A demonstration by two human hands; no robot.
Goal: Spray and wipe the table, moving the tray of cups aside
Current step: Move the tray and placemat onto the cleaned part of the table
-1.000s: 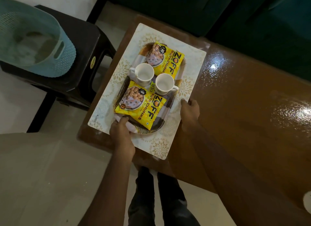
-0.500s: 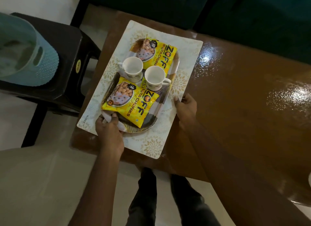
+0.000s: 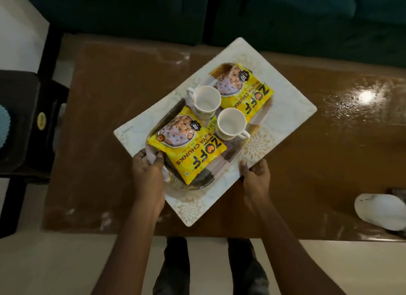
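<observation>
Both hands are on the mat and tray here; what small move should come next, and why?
Probably slide them on toward the glossy right end: the left hand grips the tray, the right hand the mat, both mid-table, and the left end looks smeared.

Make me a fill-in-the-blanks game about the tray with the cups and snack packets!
1. The tray carries ___ white cups.
2. The snack packets are mostly ___ in colour.
3. The left hand grips the tray's near end, while the right hand holds the edge of the ___ placemat beneath it.
4. The placemat rests on a brown ___.

Missing words: two; yellow; white; table
</observation>
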